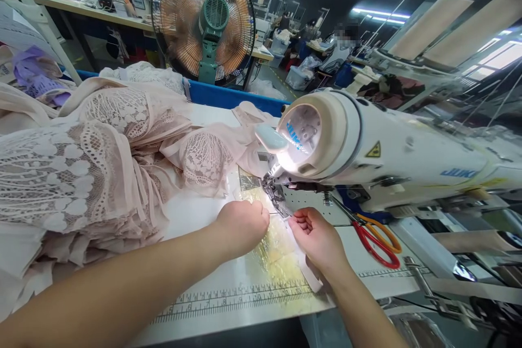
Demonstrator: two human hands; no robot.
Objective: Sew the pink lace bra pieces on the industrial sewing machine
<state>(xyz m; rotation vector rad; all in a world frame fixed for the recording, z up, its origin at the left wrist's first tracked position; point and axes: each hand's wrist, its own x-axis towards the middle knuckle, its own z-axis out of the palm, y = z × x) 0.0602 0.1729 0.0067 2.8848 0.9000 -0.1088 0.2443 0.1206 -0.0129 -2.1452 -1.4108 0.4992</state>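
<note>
"Where is the pale strip (313, 279) from where you watch?"

"I see it on the near side of the sewing machine's metal foot (279, 202). Its long axis runs on a slant: the far end lies just beside the foot, and the near end points toward me and a little to the foot's right, by the ruler markings (220, 304) on the counter (199, 288)."

"Which hand is nearer to it?"

"My right hand (317, 238). It sits to the near right of the foot and covers part of the strip. Its thumb and fingertips are pinched together, and I judge that they grip the strip's edge."

"And the left hand (243, 227)?"

"Just to the near left of the foot, curled into a fist with the knuckles up. I can't tell whether anything is inside it. Yellow tape (279, 255) shows on the counter between my two hands, so the strip lies to the left hand's right."

"What else is about the foot?"

"To its left, a lace cup (206, 159), then a heap of lace garments (61, 174) farther left. To its right, scissors (362, 231), apart from my right hand."
</note>
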